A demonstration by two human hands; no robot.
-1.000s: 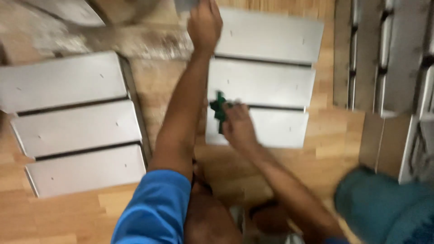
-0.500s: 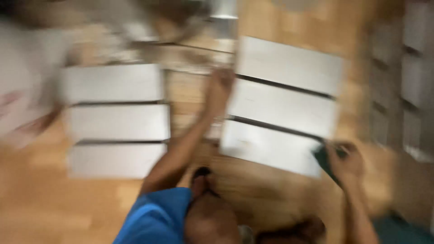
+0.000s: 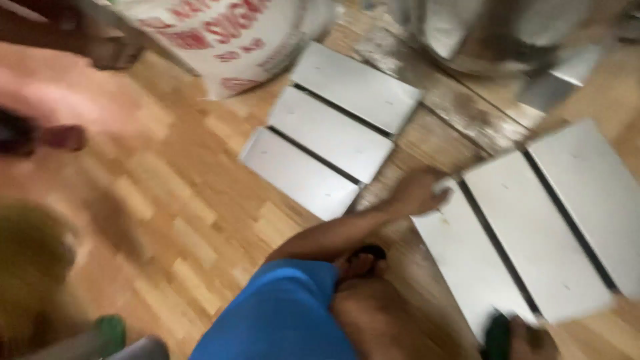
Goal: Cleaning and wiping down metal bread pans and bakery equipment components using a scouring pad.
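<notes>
Left hand (image 3: 419, 193), fingers spread flat and gripping nothing, presses on the near corner of the closest grey metal panel (image 3: 480, 267) in a set of three lying on the wooden floor (image 3: 187, 200). Right hand (image 3: 533, 337), at the bottom edge of the view, closes around a small green tool (image 3: 497, 337) by that panel's lower edge. Three more grey panels (image 3: 327, 133) lie side by side further out, below a printed white sack (image 3: 227, 33).

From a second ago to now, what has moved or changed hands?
The right hand took its green object off the middle grey panel and down to the near panel's lower corner, still gripping it. The left hand slid from the far panel to the near one's upper corner. Both panel sets stay on the wooden floor.
</notes>
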